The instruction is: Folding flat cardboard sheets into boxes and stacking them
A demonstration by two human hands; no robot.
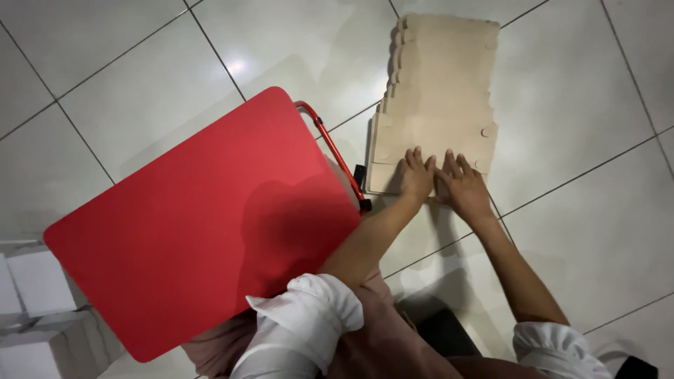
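Two hands rest side by side on the near end of a stack of flat cardboard sheets (437, 98) that lies on the white tiled floor (576, 231). The left hand (417, 177) lies palm down, its fingers (414, 158) slightly spread and flat on the top sheet, pinching nothing. The right hand (463, 188) lies just beside it, also palm down, its fingers (458, 164) fanned a little and pressing on the cardboard near the stack's near right corner. The two hands almost touch at their inner edges.

The cardboard is light brown, cut with small tabs and notches along its long edges, and the sheets are stepped slightly, so several edges show on the left side. The stack runs away from the person, a little tilted from the tile lines.

Left of the stack stands a small red table (203, 224) with rounded corners and a red metal leg frame (330, 151) showing at its right edge, near the cardboard but not on it. The left forearm passes close to the table's near right corner. White boxes (35, 302) sit at the lower left edge of the view. Both sleeves (309, 316) are white and rolled up to the elbows.
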